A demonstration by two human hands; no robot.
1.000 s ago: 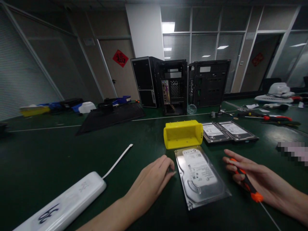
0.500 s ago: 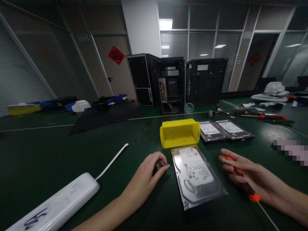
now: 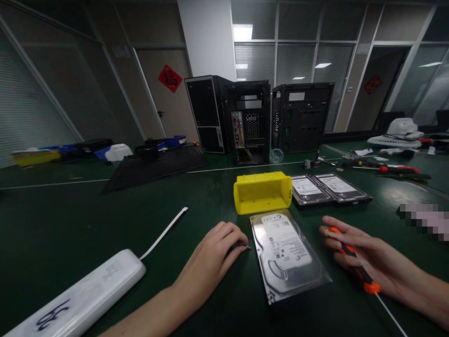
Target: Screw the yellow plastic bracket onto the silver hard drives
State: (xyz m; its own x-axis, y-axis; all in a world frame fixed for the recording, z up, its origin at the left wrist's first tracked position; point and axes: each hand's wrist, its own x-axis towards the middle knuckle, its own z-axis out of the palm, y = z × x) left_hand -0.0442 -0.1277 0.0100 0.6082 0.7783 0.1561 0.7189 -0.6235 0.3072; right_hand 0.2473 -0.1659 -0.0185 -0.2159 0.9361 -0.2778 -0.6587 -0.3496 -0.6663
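A silver hard drive (image 3: pixel 286 252) lies label-up on the green table in front of me. My left hand (image 3: pixel 213 257) rests on the table just left of it, fingertips pinched on something tiny, perhaps a screw, at the drive's left edge. My right hand (image 3: pixel 368 260) lies to the right of the drive, fingers loosely closed round an orange-and-black screwdriver (image 3: pixel 356 262) whose thin shaft points toward me. A yellow plastic bin (image 3: pixel 263 192) lies on its side just behind the drive.
Two more hard drives (image 3: pixel 329 187) lie right of the bin. Open computer cases (image 3: pixel 259 119) stand at the back. A white power strip (image 3: pixel 77 299) lies front left, a black panel (image 3: pixel 154 168) farther back, and tools (image 3: pixel 396 171) at the far right.
My left hand drew back slightly from the drive's edge and curled its fingers into a pinch. The right hand with the screwdriver has hardly moved. The view shifted a little.
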